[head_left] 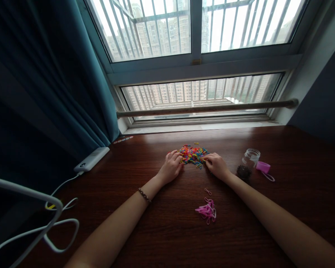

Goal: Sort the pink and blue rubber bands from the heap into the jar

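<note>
A heap of small multicoloured rubber bands [194, 154] lies on the dark wooden table between my two hands. My left hand [171, 165] rests at the heap's left edge, palm down, with its fingers apart and curved over the bands. At the right edge, my right hand [216, 165] has its fingertips drawn together against the heap; whatever they pinch is too small to make out. Closer to me lies a smaller pile of pink rubber bands [208, 211]. One loose pink band [208, 192] sits just beyond that pile.
Right of my right hand, a clear jar [250, 158] holds dark contents at its bottom. Beside it lies a pink lid with a loop [263, 166]. A white power strip [92, 159] and white cable [72, 219] are on the left, near the blue curtain [95, 111]. Windows stand behind the table.
</note>
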A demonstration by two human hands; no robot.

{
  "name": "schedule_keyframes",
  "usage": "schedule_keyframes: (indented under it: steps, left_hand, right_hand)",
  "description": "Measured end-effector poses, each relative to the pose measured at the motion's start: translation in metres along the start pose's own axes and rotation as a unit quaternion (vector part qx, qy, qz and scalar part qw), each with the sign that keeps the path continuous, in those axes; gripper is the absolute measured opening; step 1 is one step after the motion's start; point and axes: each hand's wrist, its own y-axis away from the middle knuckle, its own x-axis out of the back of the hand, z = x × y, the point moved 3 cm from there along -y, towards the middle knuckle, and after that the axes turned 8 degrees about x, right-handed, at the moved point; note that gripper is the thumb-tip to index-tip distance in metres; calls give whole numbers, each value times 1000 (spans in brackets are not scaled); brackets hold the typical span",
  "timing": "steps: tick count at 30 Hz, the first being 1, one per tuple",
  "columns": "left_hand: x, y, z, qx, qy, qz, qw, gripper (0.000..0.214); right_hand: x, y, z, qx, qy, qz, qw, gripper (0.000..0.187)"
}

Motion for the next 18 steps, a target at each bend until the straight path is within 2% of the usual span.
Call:
schedule_keyframes:
  steps: [5,13,16,18]
  left_hand:
    - [3,2,7,-75,5,-32,997,27]
    - [-2,1,4,-76,17,-45,996,33]
    - [-3,1,3,-72,41,-24,996,35]
    - [-2,0,1,-69,77,-1,995,34]
  right_hand:
    - [0,-1,7,-40,-14,32,999,17]
    - [8,0,13,-128,-99,90,983,18]
    - [11,-3,9,-144,-178,95,969,25]
    - [11,-6,4,-147,-281,54,947,28]
